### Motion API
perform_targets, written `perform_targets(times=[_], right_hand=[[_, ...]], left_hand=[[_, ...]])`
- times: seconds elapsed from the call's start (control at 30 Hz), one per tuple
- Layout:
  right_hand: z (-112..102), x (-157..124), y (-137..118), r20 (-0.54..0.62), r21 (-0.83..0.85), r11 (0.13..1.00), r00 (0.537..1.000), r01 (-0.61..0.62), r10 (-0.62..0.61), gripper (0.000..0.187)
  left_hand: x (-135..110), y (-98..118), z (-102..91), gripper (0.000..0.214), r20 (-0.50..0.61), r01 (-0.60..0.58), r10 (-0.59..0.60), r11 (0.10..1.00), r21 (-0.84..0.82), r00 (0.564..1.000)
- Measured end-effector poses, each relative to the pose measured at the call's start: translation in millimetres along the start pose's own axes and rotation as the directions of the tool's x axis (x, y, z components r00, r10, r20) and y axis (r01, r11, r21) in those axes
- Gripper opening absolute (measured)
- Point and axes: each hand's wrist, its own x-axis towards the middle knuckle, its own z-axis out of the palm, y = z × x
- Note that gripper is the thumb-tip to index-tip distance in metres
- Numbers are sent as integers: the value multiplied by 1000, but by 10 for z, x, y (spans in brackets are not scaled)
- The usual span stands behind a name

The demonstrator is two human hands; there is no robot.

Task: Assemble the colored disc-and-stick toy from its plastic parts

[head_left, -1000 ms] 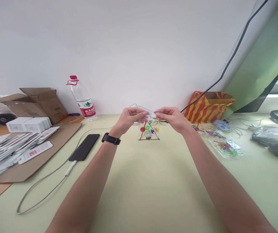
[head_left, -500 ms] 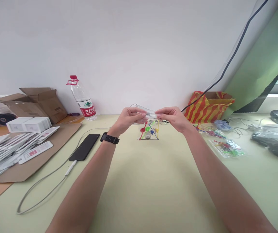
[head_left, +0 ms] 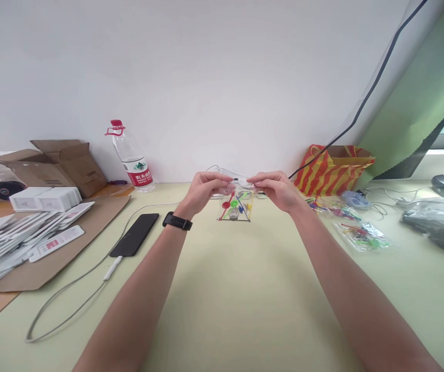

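Note:
Between my two hands hangs a clear plastic bag (head_left: 234, 209) holding small red, green, blue and yellow plastic pieces. The fingers of my left hand (head_left: 207, 190) pinch its upper left edge; a black watch band (head_left: 177, 221) circles that wrist. At the upper right edge, my right hand (head_left: 276, 187) grips the plastic between thumb and fingers. The bag is held above the tabletop, with its coloured pieces resting toward the bottom. Whether its top is sealed I cannot tell.
On the left are a black phone (head_left: 135, 235) with a white cable, a water bottle (head_left: 139, 168), a cardboard box (head_left: 65, 165) and piled white cards (head_left: 16, 240). To the right lie more bagged pieces (head_left: 363, 236), a striped bag (head_left: 326, 173) and a grey plastic bag (head_left: 439, 222).
The hanging bag has swung slightly left and up. Both hands keep their pinch at its top edge, nearly in the same place.

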Motion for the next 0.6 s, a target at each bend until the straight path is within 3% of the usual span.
perform_targets(times=[0.2, 0.43, 0.6], right_hand=[[-41, -9, -20, -4, -71, 997, 1000, 27, -27, 16], [-75, 21, 7, -45, -229, 971, 995, 74, -86, 40], [-117, 30, 13, -53, -290, 954, 994, 81, -100, 36]], left_hand=[[-14, 44, 61, 35, 2, -76, 77, 989, 127, 997], [-22, 77, 102, 49, -29, -114, 121, 978, 175, 992], [-11, 65, 77, 46, -21, -29, 34, 978, 205, 999]])
